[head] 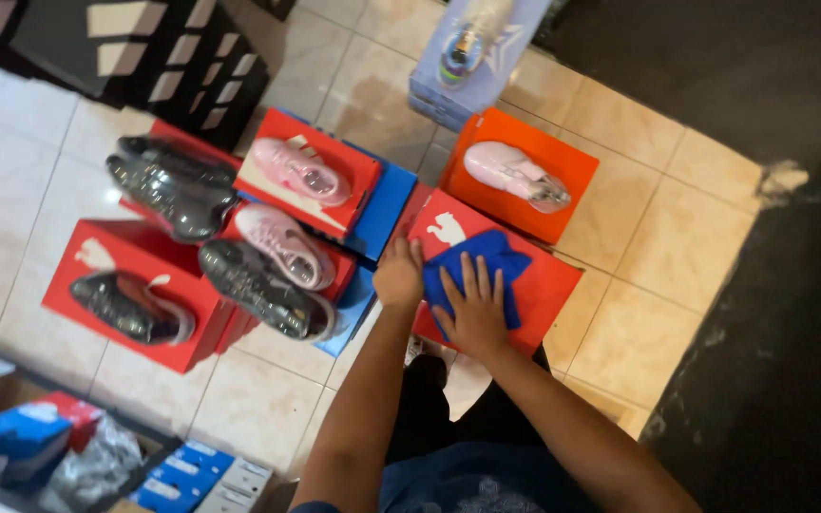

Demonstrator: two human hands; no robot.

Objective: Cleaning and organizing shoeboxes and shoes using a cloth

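Note:
My right hand (pixel 474 311) lies flat, fingers spread, on a blue cloth (pixel 488 262) that rests on the lid of a red shoe box (pixel 551 285). My left hand (pixel 399 275) grips the left edge of that same box, fingers curled over it. Behind it an orange box (pixel 563 161) carries a pale pink shoe (pixel 515 175). To the left, more red boxes carry a pink shoe (pixel 300 171), another pink shoe (pixel 284 245) and dark glossy shoes (pixel 263 288).
A pale blue box (pixel 472 52) with a shoe on top stands at the back. Black boxes (pixel 154 52) are stacked at the upper left. Blue and red boxes and plastic bags (pixel 68 456) crowd the lower left. A dark mat (pixel 791 313) borders the beige floor tiles on the right.

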